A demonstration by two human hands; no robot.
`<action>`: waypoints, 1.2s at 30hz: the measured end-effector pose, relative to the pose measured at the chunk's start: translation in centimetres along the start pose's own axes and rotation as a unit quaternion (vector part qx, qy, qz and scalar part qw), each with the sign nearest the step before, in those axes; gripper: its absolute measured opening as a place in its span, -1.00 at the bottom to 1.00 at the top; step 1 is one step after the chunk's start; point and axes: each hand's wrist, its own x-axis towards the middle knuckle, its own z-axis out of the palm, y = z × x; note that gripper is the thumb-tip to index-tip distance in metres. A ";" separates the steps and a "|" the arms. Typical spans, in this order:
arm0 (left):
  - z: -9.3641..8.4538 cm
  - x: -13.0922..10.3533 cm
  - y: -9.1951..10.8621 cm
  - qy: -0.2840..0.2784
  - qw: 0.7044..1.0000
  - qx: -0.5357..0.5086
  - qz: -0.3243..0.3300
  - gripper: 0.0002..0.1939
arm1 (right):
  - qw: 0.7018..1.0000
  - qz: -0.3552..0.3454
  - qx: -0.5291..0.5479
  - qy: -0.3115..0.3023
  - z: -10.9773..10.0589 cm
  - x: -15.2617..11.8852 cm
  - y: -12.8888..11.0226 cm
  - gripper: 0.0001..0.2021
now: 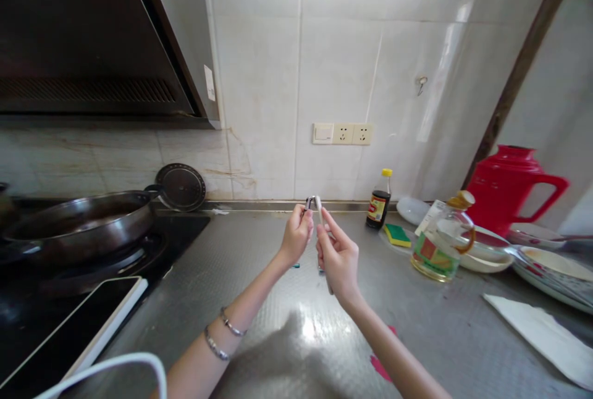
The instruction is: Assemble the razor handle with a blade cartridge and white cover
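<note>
My left hand point(296, 235) is closed around a small, shiny metal piece point(308, 202) whose tip shows above the thumb. Pinched in my right hand point(340, 257) is a slim pale stick-like thing point(319, 206), held upright, with a lower end showing under the fingers. The tops of the two pieces meet or nearly meet; whether they are joined I cannot tell. Both hands are raised over the metal countertop point(259, 325). A small teal bit point(295, 265) shows just below my left hand, too small to name.
Left: a pan point(88, 220) on the black stove point(185, 229), a white-edged phone-like slab point(106, 319) and a white cable point(130, 359). Right: a soy sauce bottle point(378, 201), a sponge point(397, 235), an oil jug point(438, 254), a red thermos point(504, 183), dishes point(556, 269) and a white paper point(542, 334).
</note>
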 end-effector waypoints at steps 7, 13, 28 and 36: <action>0.3 -0.1 0.3 -0.006 1.000 0.013 0.002 -0.72 | 1.000 -0.021 -0.013 0.014 -0.7 1.2 -0.1 -0.47; 0.4 -0.3 0.7 -0.010 1.000 0.025 0.006 -0.74 | 0.999 -0.032 -0.023 0.016 -1.2 1.1 -0.1 -0.48; 0.3 -0.3 0.2 -0.011 1.000 0.021 0.008 -0.73 | 0.997 -0.059 -0.055 0.010 -1.2 1.0 0.4 -0.52; 0.3 -0.2 0.2 -0.011 1.000 0.000 -0.011 -0.69 | 0.996 -0.052 -0.066 -0.005 -1.3 0.1 1.2 -0.50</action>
